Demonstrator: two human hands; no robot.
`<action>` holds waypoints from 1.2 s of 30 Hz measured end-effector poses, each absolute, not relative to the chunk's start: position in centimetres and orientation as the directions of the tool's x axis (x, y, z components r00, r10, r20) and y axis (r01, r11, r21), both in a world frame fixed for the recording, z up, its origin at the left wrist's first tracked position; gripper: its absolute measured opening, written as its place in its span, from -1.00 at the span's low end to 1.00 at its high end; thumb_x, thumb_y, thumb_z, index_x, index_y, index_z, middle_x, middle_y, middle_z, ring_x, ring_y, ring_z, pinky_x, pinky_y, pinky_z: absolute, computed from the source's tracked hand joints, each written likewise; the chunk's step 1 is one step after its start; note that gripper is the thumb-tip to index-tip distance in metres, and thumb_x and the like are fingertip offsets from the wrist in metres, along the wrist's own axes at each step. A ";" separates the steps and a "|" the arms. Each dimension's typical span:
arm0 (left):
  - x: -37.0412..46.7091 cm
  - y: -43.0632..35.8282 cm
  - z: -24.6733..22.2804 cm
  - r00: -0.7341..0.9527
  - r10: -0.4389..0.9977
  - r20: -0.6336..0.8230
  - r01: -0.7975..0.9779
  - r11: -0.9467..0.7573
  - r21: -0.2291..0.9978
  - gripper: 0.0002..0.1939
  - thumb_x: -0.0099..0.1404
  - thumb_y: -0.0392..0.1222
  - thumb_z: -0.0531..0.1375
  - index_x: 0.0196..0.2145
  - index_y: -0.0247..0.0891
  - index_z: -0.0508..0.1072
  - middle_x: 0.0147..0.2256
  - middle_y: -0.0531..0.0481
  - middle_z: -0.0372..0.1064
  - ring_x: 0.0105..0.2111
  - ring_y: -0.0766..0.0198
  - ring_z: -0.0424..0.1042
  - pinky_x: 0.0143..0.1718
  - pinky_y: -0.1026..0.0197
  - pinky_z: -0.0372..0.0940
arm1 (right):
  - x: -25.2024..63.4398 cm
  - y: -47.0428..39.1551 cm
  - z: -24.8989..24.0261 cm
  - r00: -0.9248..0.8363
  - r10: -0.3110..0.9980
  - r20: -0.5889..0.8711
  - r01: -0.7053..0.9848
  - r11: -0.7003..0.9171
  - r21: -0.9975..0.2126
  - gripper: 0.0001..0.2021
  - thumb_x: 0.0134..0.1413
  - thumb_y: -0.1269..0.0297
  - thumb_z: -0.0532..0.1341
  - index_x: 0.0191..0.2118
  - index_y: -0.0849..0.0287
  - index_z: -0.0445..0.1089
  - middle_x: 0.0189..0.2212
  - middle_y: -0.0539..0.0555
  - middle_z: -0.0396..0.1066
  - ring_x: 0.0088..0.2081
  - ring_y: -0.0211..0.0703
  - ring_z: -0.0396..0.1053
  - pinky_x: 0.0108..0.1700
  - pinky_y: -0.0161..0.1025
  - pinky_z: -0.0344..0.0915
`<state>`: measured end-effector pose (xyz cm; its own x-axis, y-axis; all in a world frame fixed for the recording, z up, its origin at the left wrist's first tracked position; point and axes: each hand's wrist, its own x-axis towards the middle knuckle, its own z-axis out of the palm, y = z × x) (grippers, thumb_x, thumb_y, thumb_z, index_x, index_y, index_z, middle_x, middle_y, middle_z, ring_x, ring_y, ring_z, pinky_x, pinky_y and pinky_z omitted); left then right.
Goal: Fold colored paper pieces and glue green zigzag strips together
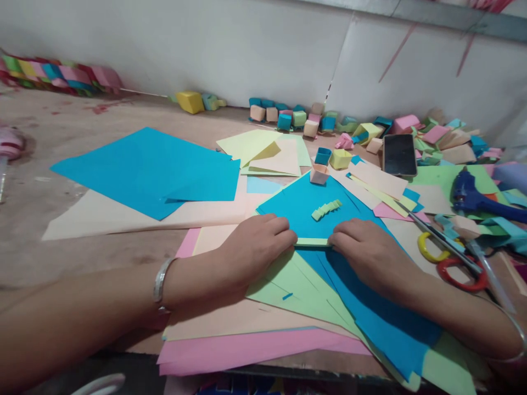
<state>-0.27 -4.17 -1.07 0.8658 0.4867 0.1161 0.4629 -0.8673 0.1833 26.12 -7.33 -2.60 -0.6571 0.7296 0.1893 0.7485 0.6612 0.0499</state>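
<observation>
A narrow light green paper strip (pixel 313 242) stretches between my two hands, just over a blue paper sheet (pixel 296 211). Fingers and thumb of my left hand (pixel 263 241) are closed on its left end. My right hand (pixel 362 247) pinches the opposite end; its fingertips partly hide the strip. Beyond the strip, a small row of folded green paper pieces (pixel 326 209) lies on the blue sheet. Little open paper boxes in peach (pixel 319 174), teal (pixel 323 156) and yellow (pixel 341 159) stand at that sheet's far corner.
Scissors (pixel 461 274) with yellow and red handles and a blue glue gun (pixel 481 198) lie at right. A phone (pixel 399 155) rests near piled paper boxes. Another blue sheet (pixel 156 170) lies left, pink sheets (pixel 247 351) at the front edge. A white wall (pixel 185 44) stands behind.
</observation>
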 end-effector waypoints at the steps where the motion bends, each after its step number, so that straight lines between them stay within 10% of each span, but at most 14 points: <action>1: -0.2 -4.1 -1.3 0.845 0.518 0.134 0.491 -0.850 0.191 -0.74 0.05 -0.25 0.21 -0.24 -0.27 0.34 -0.31 -0.07 0.34 -0.40 0.20 0.23 -0.45 0.18 0.03 | 26.1 -7.2 -2.6 -0.637 0.751 0.174 0.765 0.644 0.019 -0.78 0.29 0.43 0.04 -0.32 0.21 0.40 -0.37 0.11 0.36 -0.36 -0.13 0.20 -0.34 -0.20 0.02; 5: 0.1 -4.1 -1.8 0.685 0.714 0.142 0.678 -0.697 0.235 -0.79 0.41 -0.19 0.04 -0.35 -0.28 0.38 -0.44 -0.02 0.30 -0.46 0.24 0.19 -0.47 0.20 -0.01 | 25.9 -6.6 -2.4 -0.511 0.855 0.093 0.839 0.519 -0.161 -0.87 0.27 0.35 0.11 -0.30 0.21 0.36 -0.38 0.06 0.37 -0.36 -0.16 0.26 -0.37 -0.25 0.07; 16: 0.0 -4.2 -1.6 0.700 0.701 0.133 0.619 -0.689 0.376 -0.87 0.35 -0.20 0.15 -0.21 -0.30 0.43 -0.29 -0.07 0.34 -0.32 0.19 0.24 -0.34 0.18 0.11 | 26.0 -6.9 -1.2 -0.544 0.839 0.021 0.802 0.528 -0.279 -0.90 0.23 0.39 0.14 -0.34 0.18 0.30 -0.38 0.04 0.33 -0.35 -0.18 0.25 -0.35 -0.27 0.12; 22: 0.1 -4.7 -1.2 0.731 0.625 0.272 0.532 -0.773 0.345 -0.79 0.36 -0.09 0.15 -0.32 -0.27 0.48 -0.31 -0.07 0.36 -0.29 0.17 0.25 -0.28 0.13 0.11 | 25.5 -8.4 -2.2 -0.616 0.727 0.304 0.746 0.662 -0.073 -0.78 0.23 0.51 0.02 -0.40 0.20 0.32 -0.43 0.10 0.34 -0.39 -0.15 0.20 -0.36 -0.21 0.01; 30: 0.2 -6.5 -0.2 0.750 0.552 0.364 0.514 -0.833 0.204 -0.76 0.35 -0.30 0.07 -0.45 -0.28 0.44 -0.47 -0.02 0.34 -0.42 0.24 0.20 -0.39 0.13 -0.01 | 25.0 -9.0 -2.8 -0.641 0.678 0.360 0.726 0.688 -0.005 -0.76 0.32 0.42 0.00 -0.09 0.24 0.40 -0.47 0.06 0.39 -0.45 -0.15 0.20 -0.38 -0.20 -0.03; 36: 0.6 -6.7 -1.0 0.817 0.450 0.360 0.471 -0.882 0.034 -0.79 0.33 -0.19 0.13 -0.46 -0.27 0.39 -0.52 0.02 0.29 -0.46 0.21 0.15 -0.42 0.09 -0.09 | 23.7 -9.6 -2.5 -0.739 0.562 0.372 0.619 0.784 0.045 -0.74 0.34 0.45 0.01 -0.28 0.25 0.43 -0.53 0.05 0.33 -0.46 -0.18 0.17 -0.37 -0.17 -0.06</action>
<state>0.56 -6.74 -0.97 0.8169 0.4503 0.3605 0.4709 -0.8815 0.0341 23.68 -9.64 -2.54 -0.7387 0.5624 0.3716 0.6193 0.7839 0.0448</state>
